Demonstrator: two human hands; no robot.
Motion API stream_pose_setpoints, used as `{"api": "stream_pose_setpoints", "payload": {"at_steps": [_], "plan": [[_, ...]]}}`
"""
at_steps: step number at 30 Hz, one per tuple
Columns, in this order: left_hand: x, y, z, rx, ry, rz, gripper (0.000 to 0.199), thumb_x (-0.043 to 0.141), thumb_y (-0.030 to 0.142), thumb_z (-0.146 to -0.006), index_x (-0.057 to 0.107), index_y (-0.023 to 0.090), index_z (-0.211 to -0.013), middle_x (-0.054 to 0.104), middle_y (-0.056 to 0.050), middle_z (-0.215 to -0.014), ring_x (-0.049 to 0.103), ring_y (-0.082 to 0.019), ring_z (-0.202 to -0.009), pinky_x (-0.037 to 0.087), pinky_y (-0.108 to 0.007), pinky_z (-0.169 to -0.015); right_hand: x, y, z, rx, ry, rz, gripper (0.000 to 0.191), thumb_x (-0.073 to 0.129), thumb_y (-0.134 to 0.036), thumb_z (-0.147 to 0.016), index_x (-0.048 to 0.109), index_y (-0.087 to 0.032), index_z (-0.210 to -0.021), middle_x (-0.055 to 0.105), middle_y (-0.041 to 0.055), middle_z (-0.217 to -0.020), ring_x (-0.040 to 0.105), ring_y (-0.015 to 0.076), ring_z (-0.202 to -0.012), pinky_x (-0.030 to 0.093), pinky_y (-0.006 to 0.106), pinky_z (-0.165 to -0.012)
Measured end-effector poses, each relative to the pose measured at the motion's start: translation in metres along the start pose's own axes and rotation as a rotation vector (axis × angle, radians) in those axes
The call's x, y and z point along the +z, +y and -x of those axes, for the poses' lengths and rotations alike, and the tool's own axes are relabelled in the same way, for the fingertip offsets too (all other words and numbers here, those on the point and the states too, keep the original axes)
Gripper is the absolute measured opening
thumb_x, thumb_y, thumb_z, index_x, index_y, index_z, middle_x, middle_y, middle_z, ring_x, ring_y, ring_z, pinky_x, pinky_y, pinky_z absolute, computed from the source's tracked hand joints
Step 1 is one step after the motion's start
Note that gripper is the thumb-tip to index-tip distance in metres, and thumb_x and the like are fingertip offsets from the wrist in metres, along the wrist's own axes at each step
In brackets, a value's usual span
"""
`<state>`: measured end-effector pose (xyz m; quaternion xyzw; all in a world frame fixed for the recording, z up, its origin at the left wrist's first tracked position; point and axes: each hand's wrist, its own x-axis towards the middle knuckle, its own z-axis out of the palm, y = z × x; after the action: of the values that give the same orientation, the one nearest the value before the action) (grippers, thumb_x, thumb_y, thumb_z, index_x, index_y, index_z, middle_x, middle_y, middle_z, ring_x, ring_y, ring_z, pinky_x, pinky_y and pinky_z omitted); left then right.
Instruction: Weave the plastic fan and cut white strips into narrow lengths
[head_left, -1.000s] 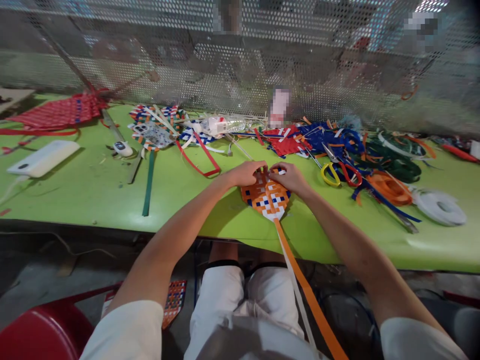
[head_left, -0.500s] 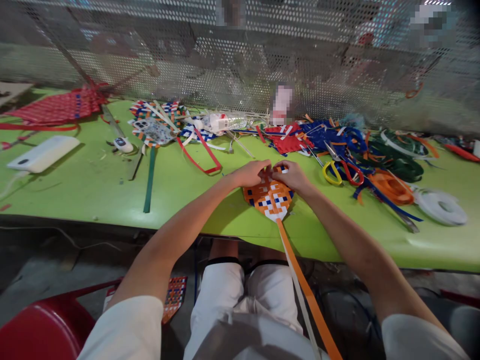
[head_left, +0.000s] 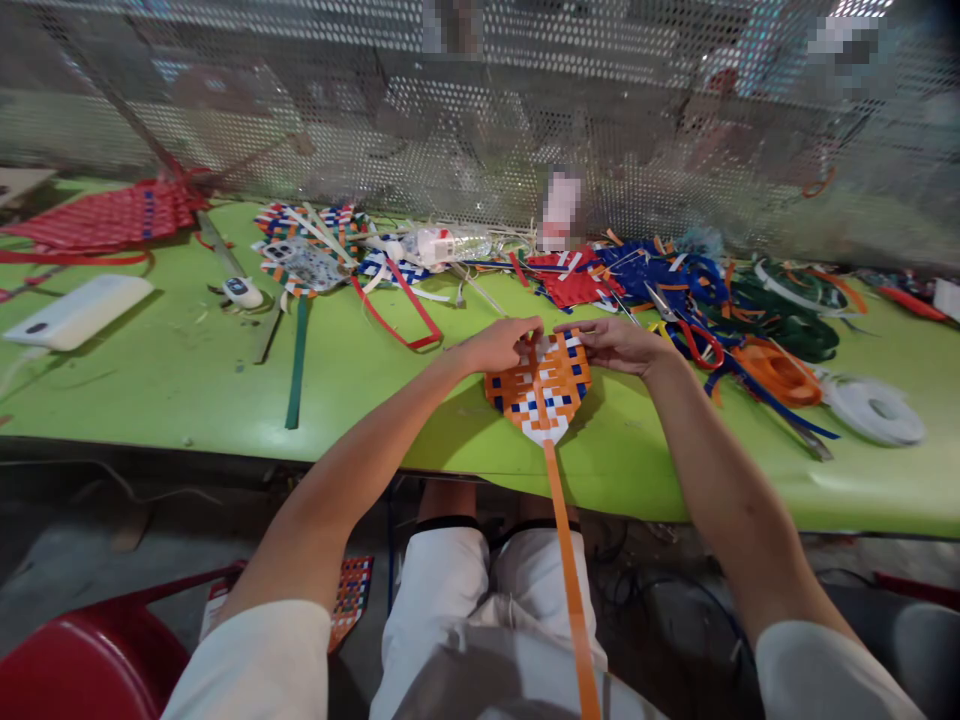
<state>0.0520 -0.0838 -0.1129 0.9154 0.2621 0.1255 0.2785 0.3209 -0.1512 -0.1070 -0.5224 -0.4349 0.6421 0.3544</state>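
Since the earlier frame, the right hand [head_left: 622, 345] had shifted from the top middle of the woven piece [head_left: 555, 400] to its upper right edge, and the orange strip [head_left: 571, 570] below had swung left, with the pale strip beside it no longer visible. The woven piece, orange, white and blue, lay on the worktop [head_left: 427, 430] at the centre of the frame, point downward. The left hand [head_left: 504, 345] was curled, its fingers closed on the upper left part of the piece. The right hand was loosely open, fingers extended along the edge; whether it gripped anything could not be told. The step in hand was judged to be working strips along the top edge. The next move, in this assessment, called for a steady left hold and a precise right-hand pinch on a single strip. Scissors [head_left: 701, 345], an orange coil [head_left: 776, 370] and a white roll [head_left: 874, 408] lay right of centre; a clear bottle [head_left: 466, 243] lay at upper centre.
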Motion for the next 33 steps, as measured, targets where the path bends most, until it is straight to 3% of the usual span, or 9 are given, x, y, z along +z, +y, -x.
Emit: {"api": "stream_pose_setpoints", "payload": {"at_steps": [5, 12, 17, 20, 24, 33], "plan": [[0.001, -0.003, -0.001, -0.002, -0.001, -0.003, 0.041, 0.057, 0.001, -0.073, 0.064, 0.018, -0.109, 0.073, -0.011, -0.103, 0.067, -0.026, -0.09, 0.043, -0.032, -0.073, 0.002, 0.005, -0.004, -0.001, 0.025, 0.007, 0.039, 0.094, -0.02, -0.072, 0.085, -0.017, -0.11, 0.085, 0.0106, -0.104, 0.079, 0.0201, -0.087, 0.066, 0.028, -0.08], [0.0, -0.006, -0.002, -0.004, -0.015, -0.048, 0.034, 0.057, 0.002, -0.078, 0.062, 0.02, -0.107, 0.072, -0.009, -0.099, 0.065, -0.024, -0.086, 0.04, -0.031, -0.07, 0.009, 0.006, -0.007, -0.019, 0.094, 0.058, 0.031, 0.091, -0.014, -0.074, 0.084, -0.016, -0.104, 0.084, 0.0107, -0.098, 0.078, 0.0192, -0.081, 0.065, 0.028, -0.074], [0.002, -0.005, -0.002, -0.006, -0.035, -0.075, 0.025, 0.06, 0.007, -0.085, 0.062, 0.02, -0.106, 0.073, -0.009, -0.101, 0.065, -0.023, -0.087, 0.04, -0.03, -0.069, 0.024, 0.007, -0.009, -0.052, 0.174, 0.18, 0.027, 0.089, -0.028, -0.079, 0.082, -0.022, -0.105, 0.083, 0.0082, -0.095, 0.076, 0.0216, -0.079, 0.064, 0.034, -0.073], [0.003, -0.005, -0.002, 0.006, -0.017, -0.082, 0.018, 0.063, 0.013, -0.089, 0.063, 0.019, -0.105, 0.072, -0.008, -0.097, 0.064, -0.023, -0.084, 0.04, -0.03, -0.069, 0.039, 0.011, -0.012, -0.172, 0.268, 0.362, 0.036, 0.089, -0.04, -0.075, 0.081, -0.022, -0.106, 0.082, 0.0071, -0.095, 0.073, 0.023, -0.082, 0.06, 0.036, -0.074], [0.001, -0.002, -0.001, 0.034, 0.007, -0.094, 0.035, 0.059, 0.001, -0.079, 0.064, 0.019, -0.108, 0.074, -0.009, -0.102, 0.067, -0.025, -0.091, 0.043, -0.03, -0.073, 0.057, 0.016, -0.014, -0.334, 0.43, 0.581, 0.041, 0.083, -0.048, -0.069, 0.078, -0.018, -0.097, 0.079, 0.0063, -0.095, 0.067, 0.0229, -0.084, 0.054, 0.037, -0.079], [0.003, 0.003, 0.0, 0.037, 0.02, -0.042, 0.036, 0.057, -0.002, -0.079, 0.064, 0.018, -0.108, 0.074, -0.009, -0.101, 0.068, -0.024, -0.091, 0.044, -0.031, -0.076, 0.068, 0.02, -0.015, -0.326, 0.549, 0.551, 0.036, 0.077, -0.046, -0.064, 0.07, -0.021, -0.088, 0.072, 0.0022, -0.085, 0.062, 0.0219, -0.08, 0.049, 0.036, -0.076]]}}
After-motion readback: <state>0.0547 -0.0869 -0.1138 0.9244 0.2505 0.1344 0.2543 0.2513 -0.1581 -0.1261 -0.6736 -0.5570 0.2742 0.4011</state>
